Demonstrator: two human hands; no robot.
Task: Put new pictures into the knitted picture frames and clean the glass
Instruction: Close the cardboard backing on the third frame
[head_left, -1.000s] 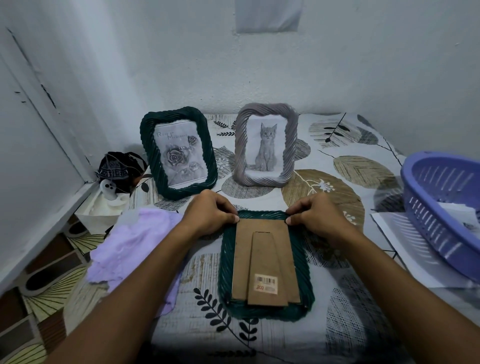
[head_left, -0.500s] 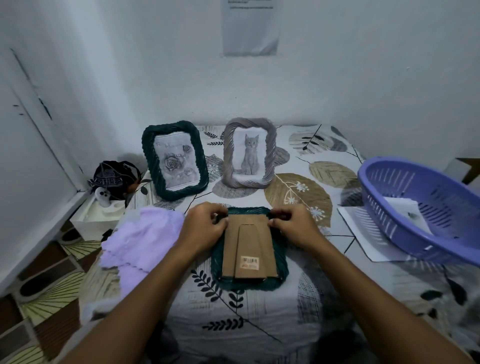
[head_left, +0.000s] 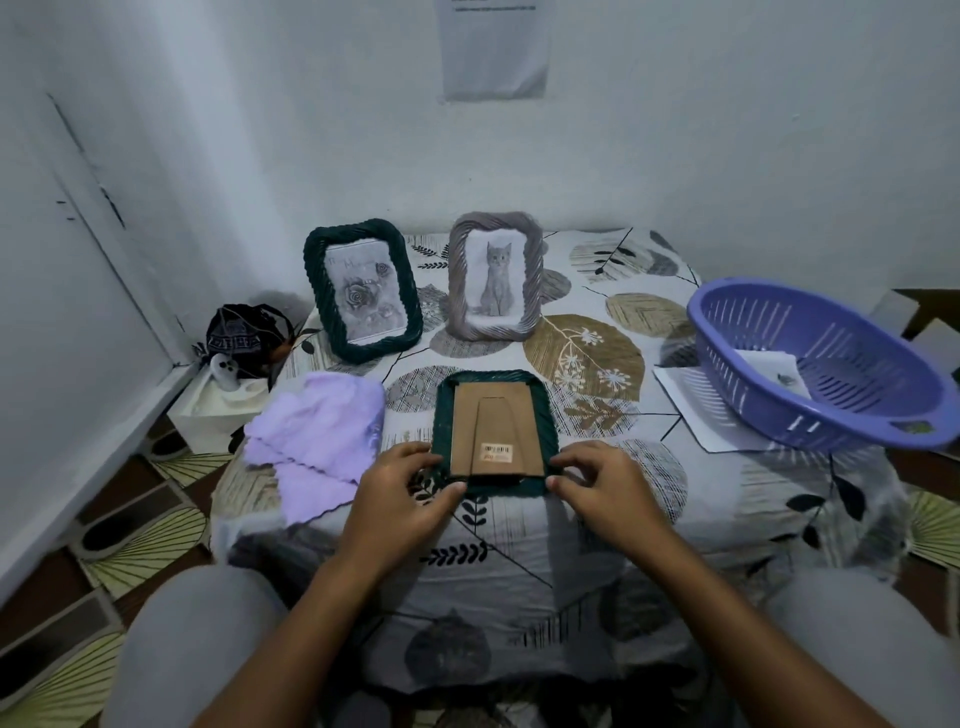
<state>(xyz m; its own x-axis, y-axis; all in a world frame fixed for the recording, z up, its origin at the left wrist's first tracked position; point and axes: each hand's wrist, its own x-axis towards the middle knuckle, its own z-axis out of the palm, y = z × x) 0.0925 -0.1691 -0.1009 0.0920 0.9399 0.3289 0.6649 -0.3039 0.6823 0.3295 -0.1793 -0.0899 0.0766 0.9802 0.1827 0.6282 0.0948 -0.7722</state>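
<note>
1. White-painted walls meet in a corner behind a tabletop (head_left: 597, 525) covered with a leaf-patterned cloth; a sheet of paper (head_left: 493, 47) is fixed to the back wall.
2. Dark green knitted picture frame (head_left: 493, 428) lies face down at the centre of the tabletop, its brown cardboard backing with a folded stand and a barcode sticker facing up.
3. Left hand (head_left: 402, 491) rests at the near left corner of this frame, fingers loosely curled, fingertips touching the knitted edge; whether it grips the edge cannot be told.
4. Right hand (head_left: 605, 486) rests at the near right corner, fingers bent, fingertips on or just beside the edge; grip likewise cannot be told.
5. Second dark green knitted frame (head_left: 362, 291) stands upright at the rear left, showing a rose picture.
6. Grey knitted frame (head_left: 496, 275) stands upright just beside it, showing a cat picture.
7. Lilac cloth (head_left: 311, 441) lies crumpled on the left edge of the tabletop.
8. Purple slotted plastic basket (head_left: 831, 364) sits at the right, tilted, on a white sheet, with a paper inside.
</note>
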